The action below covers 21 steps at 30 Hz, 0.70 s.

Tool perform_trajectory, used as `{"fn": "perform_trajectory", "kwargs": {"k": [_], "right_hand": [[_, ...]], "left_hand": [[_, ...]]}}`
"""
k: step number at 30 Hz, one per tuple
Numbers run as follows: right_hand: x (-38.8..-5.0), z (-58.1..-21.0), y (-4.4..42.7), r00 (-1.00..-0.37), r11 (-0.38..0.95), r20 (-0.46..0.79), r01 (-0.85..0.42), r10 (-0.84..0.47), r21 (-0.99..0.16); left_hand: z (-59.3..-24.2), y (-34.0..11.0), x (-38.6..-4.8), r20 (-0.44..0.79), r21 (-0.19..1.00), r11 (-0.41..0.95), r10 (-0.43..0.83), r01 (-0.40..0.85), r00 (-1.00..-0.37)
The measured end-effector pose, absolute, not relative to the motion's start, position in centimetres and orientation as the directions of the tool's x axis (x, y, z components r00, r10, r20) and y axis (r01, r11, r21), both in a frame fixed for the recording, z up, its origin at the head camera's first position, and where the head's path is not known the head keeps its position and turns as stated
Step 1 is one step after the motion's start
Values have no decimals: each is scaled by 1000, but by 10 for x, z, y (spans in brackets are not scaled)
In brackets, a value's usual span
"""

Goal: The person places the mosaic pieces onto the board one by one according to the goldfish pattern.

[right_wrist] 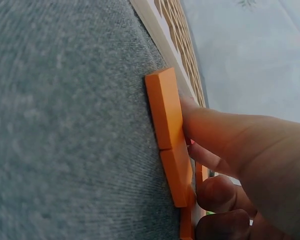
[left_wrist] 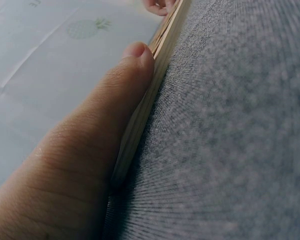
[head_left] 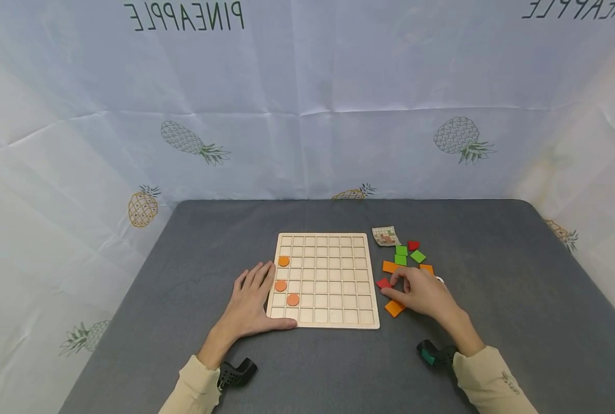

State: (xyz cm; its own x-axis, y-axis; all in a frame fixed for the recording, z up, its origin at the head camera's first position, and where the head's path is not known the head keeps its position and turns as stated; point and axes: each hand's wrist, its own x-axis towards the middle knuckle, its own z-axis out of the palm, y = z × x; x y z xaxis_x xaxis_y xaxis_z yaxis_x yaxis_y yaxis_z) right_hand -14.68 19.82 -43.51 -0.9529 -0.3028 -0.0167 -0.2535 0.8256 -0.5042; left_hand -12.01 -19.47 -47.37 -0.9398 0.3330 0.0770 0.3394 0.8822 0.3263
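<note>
Touching the gridded board (head_left: 322, 280), left hand (head_left: 250, 305)

Backdrop (head_left: 312, 75): pale creased pineapple-print cloth, mirrored lettering (head_left: 184, 16) | table (head_left: 333, 368): dark grey, rounded far corners

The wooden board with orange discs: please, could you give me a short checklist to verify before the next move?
1. Wooden board steadied: ok, the left hand touches its left and near edges.
2. Orange discs on the board: ok, three lie at its left side.
3. Card in sight: ok, near the board's far right corner.
4. Red piece at the right hand firmly pinched: cannot tell.
5. All loose pieces uncovered: not ok, the right hand partly hides some.
</note>
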Motion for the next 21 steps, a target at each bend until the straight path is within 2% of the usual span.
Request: {"fn": "perform_trajectory", "kwargs": {"k": [21], "right_hand": [[-150,-435,194,-944,809,-8,-279,-330,-517]], "left_hand": [[-474,-195,-120,73,328,883,331,336,-941]]}}
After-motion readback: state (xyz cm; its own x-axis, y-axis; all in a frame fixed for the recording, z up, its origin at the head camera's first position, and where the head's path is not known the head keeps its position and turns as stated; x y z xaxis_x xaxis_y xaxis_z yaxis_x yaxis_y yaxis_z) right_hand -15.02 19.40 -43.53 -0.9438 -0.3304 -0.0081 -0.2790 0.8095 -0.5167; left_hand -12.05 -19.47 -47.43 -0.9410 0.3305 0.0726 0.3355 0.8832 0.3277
